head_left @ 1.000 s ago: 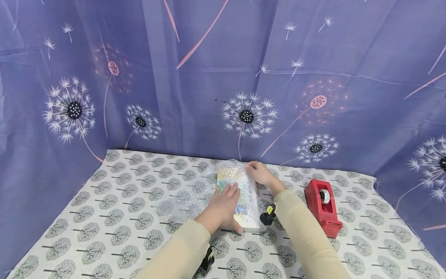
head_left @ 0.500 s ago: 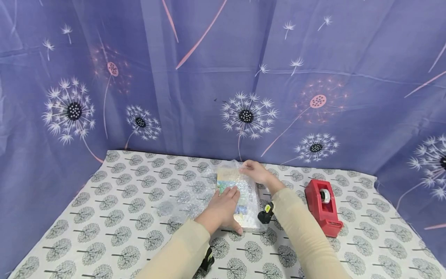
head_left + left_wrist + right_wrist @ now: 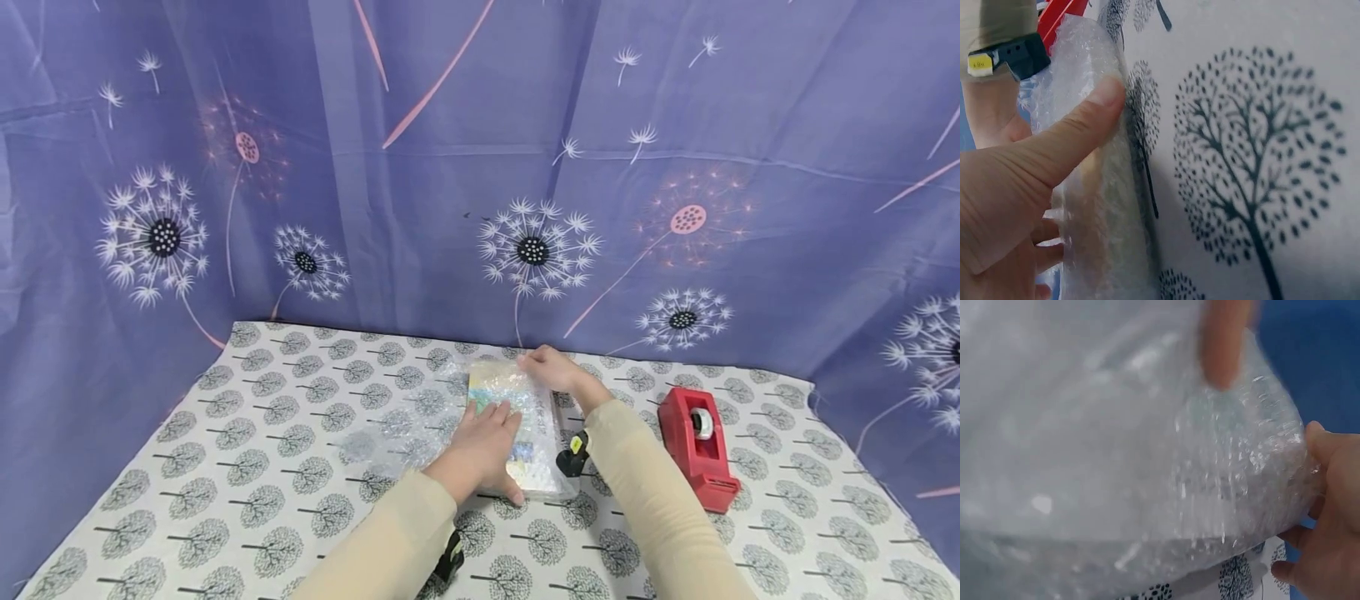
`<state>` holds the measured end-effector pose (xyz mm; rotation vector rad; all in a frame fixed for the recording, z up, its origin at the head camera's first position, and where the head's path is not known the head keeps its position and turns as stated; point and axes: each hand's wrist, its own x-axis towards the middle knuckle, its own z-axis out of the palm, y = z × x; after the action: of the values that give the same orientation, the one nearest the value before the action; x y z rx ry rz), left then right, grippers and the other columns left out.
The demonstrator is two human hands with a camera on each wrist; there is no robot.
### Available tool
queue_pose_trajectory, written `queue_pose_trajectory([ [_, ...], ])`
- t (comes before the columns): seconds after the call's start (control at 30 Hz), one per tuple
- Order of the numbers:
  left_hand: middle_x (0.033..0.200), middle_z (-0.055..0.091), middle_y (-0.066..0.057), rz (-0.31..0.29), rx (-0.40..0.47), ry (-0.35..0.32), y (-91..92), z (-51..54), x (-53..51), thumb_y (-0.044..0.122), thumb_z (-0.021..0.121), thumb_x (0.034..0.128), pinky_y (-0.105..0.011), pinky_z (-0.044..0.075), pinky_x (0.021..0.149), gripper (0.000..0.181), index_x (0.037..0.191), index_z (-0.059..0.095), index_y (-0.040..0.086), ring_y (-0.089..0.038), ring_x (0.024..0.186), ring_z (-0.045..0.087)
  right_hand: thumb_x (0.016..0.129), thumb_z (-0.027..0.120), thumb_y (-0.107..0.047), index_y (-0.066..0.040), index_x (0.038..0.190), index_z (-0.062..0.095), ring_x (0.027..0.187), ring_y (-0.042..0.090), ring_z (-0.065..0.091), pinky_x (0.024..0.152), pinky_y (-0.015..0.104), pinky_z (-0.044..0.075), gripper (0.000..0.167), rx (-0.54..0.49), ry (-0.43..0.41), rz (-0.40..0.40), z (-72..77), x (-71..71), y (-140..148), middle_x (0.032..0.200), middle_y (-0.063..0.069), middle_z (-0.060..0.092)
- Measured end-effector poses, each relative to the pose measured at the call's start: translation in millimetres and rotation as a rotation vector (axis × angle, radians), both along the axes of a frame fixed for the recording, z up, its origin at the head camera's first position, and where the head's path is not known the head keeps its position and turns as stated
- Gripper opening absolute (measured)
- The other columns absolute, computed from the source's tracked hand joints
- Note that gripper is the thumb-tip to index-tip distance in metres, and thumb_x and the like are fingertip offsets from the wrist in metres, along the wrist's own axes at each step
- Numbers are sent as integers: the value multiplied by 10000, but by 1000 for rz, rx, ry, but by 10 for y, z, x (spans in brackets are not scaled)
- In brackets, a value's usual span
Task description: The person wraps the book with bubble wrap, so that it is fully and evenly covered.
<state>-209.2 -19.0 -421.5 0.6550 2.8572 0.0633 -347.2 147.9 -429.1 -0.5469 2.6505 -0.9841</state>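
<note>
A flat, book-like item [image 3: 487, 385] with a colourful cover lies under clear bubble wrap [image 3: 551, 433] in the head view. My left hand [image 3: 483, 450] presses on it with fingers spread, its thumb along the near edge; in the left wrist view that thumb [image 3: 1088, 119] rests on the wrapped side. At the far right corner, my right hand [image 3: 555, 369] pinches the bubble wrap. The right wrist view shows the wrap between thumb and fingers of the right hand [image 3: 1338, 494]. A blurred finger [image 3: 1222, 353] touches or hovers over the wrap at the top there; which, I cannot tell.
A red tape dispenser [image 3: 697, 450] with a roll of tape stands to the right of the right forearm. Loose bubble wrap [image 3: 375, 442] spreads left over the tree-print cloth [image 3: 262, 467]. A purple dandelion-print curtain [image 3: 420, 233] hangs behind the table.
My right hand has shifted slightly left along the far edge. The bubble wrap that stuck up at the far edge now lies lower over the item. My left hand stays in place.
</note>
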Motion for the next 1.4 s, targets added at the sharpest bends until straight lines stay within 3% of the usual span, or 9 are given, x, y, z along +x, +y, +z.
queue_pose_trajectory([
  [0.27, 1549, 285, -94, -32, -17, 17, 8, -2, -17, 700, 733, 540, -513, 179, 1178, 1191, 1482, 300, 114, -289, 1424, 271, 961, 517, -157, 2, 1228, 523, 1100, 311, 561, 962, 448, 487, 311, -182, -10, 54, 31, 31, -33, 1201, 180, 571],
  [0.5, 1507, 362, -78, -51, -24, 48, 28, 1, -6, 690, 743, 543, -461, 285, 1130, 1137, 1458, 358, 137, -274, 1376, 346, 957, 542, -224, -57, 1109, 664, 1073, 268, 608, 975, 452, 486, 256, -40, -17, 18, 17, 73, -52, 1144, 127, 662],
  [0.7, 1592, 98, -141, -15, 48, 39, -3, -27, 4, 687, 762, 488, -532, 95, 1191, 1126, 1434, 380, 211, -387, 1455, 94, 985, 465, -244, 4, 1164, 634, 1148, 354, 566, 1011, 506, 446, 350, 93, 7, 84, 56, 93, -48, 1232, 204, 611],
  [0.8, 1585, 95, -167, 5, 32, 31, -24, -42, -11, 721, 746, 463, -530, 87, 1192, 1196, 1467, 309, 238, -396, 1450, 114, 989, 446, -242, 26, 1129, 647, 1176, 377, 531, 1030, 519, 419, 363, 152, 33, 124, 69, 88, -76, 1245, 222, 589],
  [0.93, 1569, 171, -172, 33, 12, 10, -37, -31, -18, 737, 738, 455, -514, 144, 1188, 1294, 1512, 214, 205, -375, 1428, 219, 999, 436, -242, 23, 1200, 607, 1213, 384, 468, 1055, 547, 375, 375, 131, 41, 107, 72, 112, -91, 1289, 237, 518],
  [1.07, 1574, 152, -169, 54, 13, -6, -44, -22, -27, 741, 737, 453, -500, 140, 1193, 1297, 1504, 247, 162, -363, 1437, 199, 1010, 412, -226, 13, 1338, 493, 1319, 426, 363, 1104, 588, 290, 413, 41, 90, 54, 91, 168, -21, 1407, 268, 408],
  [1.23, 1573, 143, -184, 71, 9, -12, -47, -30, -28, 757, 735, 443, -498, 156, 1190, 1308, 1494, 272, 130, -370, 1438, 192, 1012, 389, -160, 38, 1387, 414, 1359, 450, 306, 1127, 589, 243, 425, 29, 135, 49, 76, 350, 252, 1463, 278, 346],
  [1.4, 1568, 156, -196, 68, 28, -11, -61, -21, -41, 763, 731, 442, -506, 168, 1184, 1305, 1483, 293, 110, -381, 1434, 197, 985, 457, -142, 15, 1453, 306, 1393, 463, 226, 1140, 591, 193, 516, 130, 75, 91, 27, 705, 464, 1517, 281, 231],
])
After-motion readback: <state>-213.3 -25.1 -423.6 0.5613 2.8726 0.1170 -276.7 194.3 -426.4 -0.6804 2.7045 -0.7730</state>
